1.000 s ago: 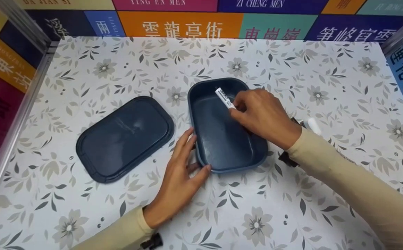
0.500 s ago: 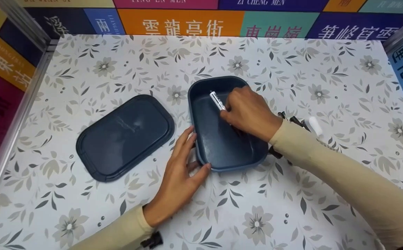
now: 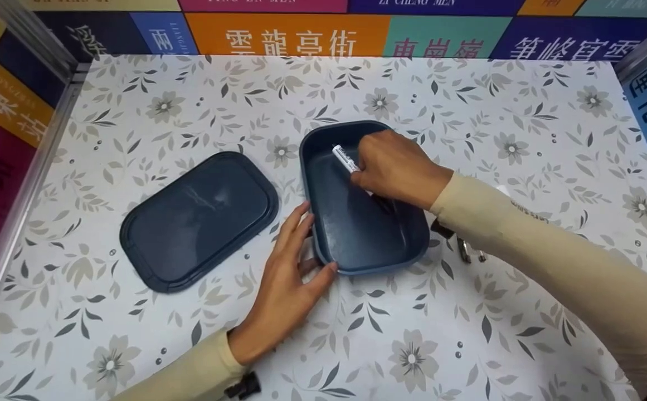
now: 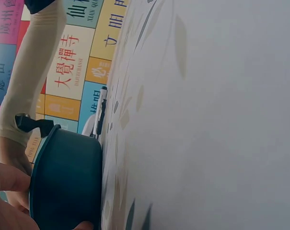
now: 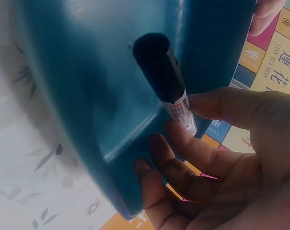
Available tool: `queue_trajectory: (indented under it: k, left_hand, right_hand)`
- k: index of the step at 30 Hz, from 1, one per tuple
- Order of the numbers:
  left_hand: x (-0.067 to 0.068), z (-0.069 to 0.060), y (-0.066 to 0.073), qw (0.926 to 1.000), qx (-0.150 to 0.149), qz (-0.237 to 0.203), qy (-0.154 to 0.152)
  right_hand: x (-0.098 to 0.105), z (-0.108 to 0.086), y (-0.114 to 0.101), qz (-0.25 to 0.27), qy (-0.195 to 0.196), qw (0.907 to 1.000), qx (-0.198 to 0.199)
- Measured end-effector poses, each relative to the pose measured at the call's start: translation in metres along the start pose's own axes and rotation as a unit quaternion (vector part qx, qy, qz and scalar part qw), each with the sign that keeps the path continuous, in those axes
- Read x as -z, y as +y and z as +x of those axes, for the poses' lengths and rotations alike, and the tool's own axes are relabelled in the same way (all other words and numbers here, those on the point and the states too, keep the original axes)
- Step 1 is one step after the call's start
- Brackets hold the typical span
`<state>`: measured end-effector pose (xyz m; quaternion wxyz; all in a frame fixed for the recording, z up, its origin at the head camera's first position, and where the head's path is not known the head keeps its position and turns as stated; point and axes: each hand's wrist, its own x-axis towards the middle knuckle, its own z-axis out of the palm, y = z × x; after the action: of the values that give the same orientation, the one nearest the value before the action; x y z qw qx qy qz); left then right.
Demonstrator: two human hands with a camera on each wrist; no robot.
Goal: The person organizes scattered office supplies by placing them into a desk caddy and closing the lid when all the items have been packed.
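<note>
A dark blue rectangular box stands uncovered on the table. Over its inside, my right hand pinches a marker with a white body. In the right wrist view the marker's black cap points away from the thumb and fingertips that grip its white end. My left hand rests against the box's near left corner, its fingers fairly straight along the side and the thumb at the front rim. The matching dark blue lid lies flat to the left, apart from the box.
Right of the box, partly hidden by the right sleeve, lie small dark and shiny items and a white object. Another black-and-white pen shows behind the box in the left wrist view. Printed panels border the flowered table.
My right hand has moved left and slightly farther over the box with the marker in its grip. The left hand, box and lid have stayed in place.
</note>
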<state>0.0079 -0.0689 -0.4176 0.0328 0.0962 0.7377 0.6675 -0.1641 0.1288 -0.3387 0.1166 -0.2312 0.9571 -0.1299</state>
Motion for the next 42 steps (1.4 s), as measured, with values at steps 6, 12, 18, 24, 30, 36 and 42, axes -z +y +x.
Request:
queue_trajectory:
  k: [6,12,18,24,30,36,42]
  left_hand:
    - [0.002,-0.001,0.0,1.0,-0.001,0.004,0.003]
    - [0.002,-0.002,-0.001,1.0,-0.001,-0.005,0.002]
    - [0.001,-0.003,-0.001,0.9999,-0.006,-0.011,0.001]
    - [0.0,-0.003,-0.002,0.9999,-0.007,-0.013,-0.001]
    - [0.001,-0.002,-0.001,0.9997,-0.008,-0.021,-0.005]
    - [0.001,-0.001,0.001,1.0,-0.003,-0.004,-0.001]
    - [0.003,0.0,0.0,0.9997,-0.002,0.023,0.0]
  right_hand:
    - [-0.007,0.011,-0.01,-0.02,-0.03,0.9993,0.003]
    - [-0.013,0.019,-0.018,-0.027,-0.048,0.9985,0.002]
    - [-0.016,0.027,-0.016,-0.035,-0.045,0.9984,-0.004]
    - [-0.02,0.032,-0.007,-0.034,-0.047,0.9983,-0.004]
    - [-0.011,0.022,-0.014,-0.015,-0.036,0.9992,-0.01]
    - [-0.009,0.009,-0.011,0.003,0.017,0.9996,0.025]
    - [-0.004,-0.003,-0.005,0.03,0.043,0.9986,-0.004]
